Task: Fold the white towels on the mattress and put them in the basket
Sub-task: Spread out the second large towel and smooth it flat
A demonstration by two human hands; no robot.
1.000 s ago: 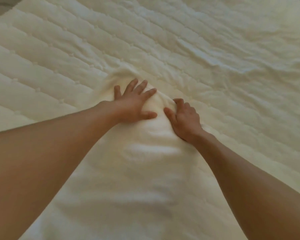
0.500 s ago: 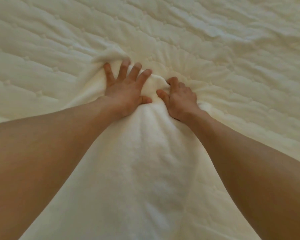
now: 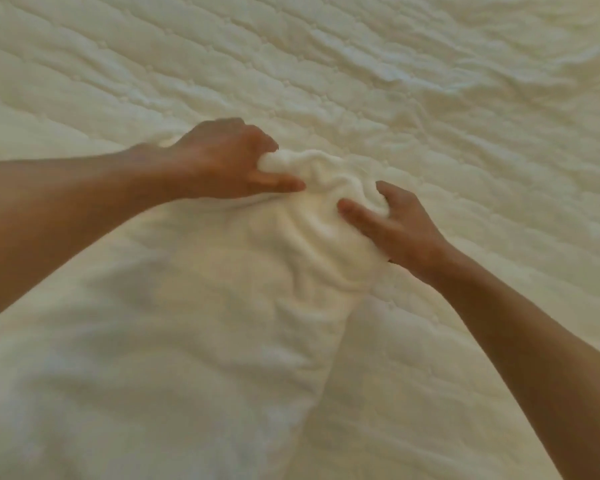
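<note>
Both hands, pressed flat half a second ago, have curled and gathered the cloth into a bunch. On the quilted, cream mattress (image 3: pixel 447 84), rippled at the far right, the white towel (image 3: pixel 187 341) lies spread from the near edge, soft and nappy, narrowing to a crumpled knot between the hands. With its forearm reaching in, the left hand (image 3: pixel 229 161) clutches the knot's far end, fingers curled under. The right hand (image 3: pixel 395 223) clamps its near side, thumb on top.

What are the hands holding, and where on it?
The left hand and right hand both grip the white towel by its bunched far end.
</note>
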